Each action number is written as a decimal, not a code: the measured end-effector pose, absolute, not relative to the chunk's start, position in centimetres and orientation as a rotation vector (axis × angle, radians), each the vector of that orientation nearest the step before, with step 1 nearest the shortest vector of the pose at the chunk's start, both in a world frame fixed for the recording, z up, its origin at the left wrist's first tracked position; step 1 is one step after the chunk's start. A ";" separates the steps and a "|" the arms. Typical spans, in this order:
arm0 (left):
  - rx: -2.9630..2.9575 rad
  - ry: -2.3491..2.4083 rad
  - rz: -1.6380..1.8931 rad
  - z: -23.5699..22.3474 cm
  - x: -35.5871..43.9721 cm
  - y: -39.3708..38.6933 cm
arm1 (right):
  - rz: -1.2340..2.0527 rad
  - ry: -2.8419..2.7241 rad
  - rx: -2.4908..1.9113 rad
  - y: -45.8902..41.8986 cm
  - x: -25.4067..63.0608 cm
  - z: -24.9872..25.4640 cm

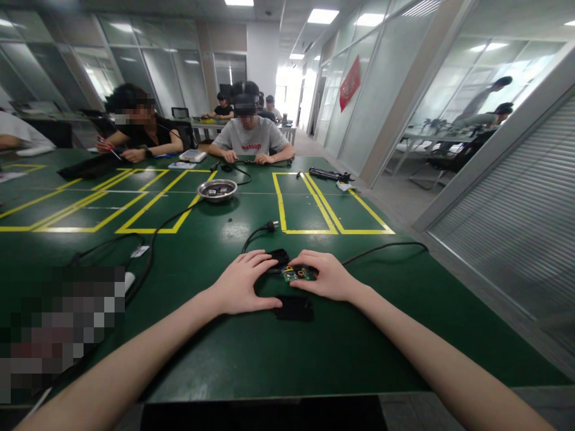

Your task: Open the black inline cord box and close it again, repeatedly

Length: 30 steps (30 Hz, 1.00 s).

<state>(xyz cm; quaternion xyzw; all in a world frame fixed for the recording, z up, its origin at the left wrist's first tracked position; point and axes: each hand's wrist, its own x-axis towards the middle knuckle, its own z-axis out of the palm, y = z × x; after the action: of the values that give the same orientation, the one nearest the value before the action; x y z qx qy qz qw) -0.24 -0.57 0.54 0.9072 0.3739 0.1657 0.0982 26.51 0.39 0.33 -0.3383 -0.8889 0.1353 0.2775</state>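
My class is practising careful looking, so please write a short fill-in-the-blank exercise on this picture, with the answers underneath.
1. The circuit board in the right hand is coloured ____.
2. The tape on the table is coloured ____.
3. Of the bowl and the plug, the one nearer the right hand is the ____.
4. The lettering on the grey shirt is coloured ____.

Missing words: green; yellow; plug; red

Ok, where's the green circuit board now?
In the head view, the green circuit board is just right of centre, in the right hand, beyond the nearer black plastic piece.
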 end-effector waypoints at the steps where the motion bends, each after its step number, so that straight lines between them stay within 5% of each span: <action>1: 2.676 1.122 0.481 0.4 -0.3 -0.5 | 0.330 -2.402 -0.954 0.5 26.6 0.4; 16: 2.736 0.874 0.859 0.5 -0.3 -0.1 | 0.299 -2.483 -0.980 -0.2 24.6 -0.4; 30: 2.736 1.044 0.517 0.9 -0.4 0.1 | 0.404 -2.533 -1.048 -0.7 24.3 0.3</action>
<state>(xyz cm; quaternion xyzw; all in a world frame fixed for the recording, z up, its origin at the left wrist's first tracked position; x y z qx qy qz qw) -0.38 0.06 0.91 0.9169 0.3497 0.1733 0.0838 24.26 -0.67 0.35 -0.3719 -0.8984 0.1432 0.1843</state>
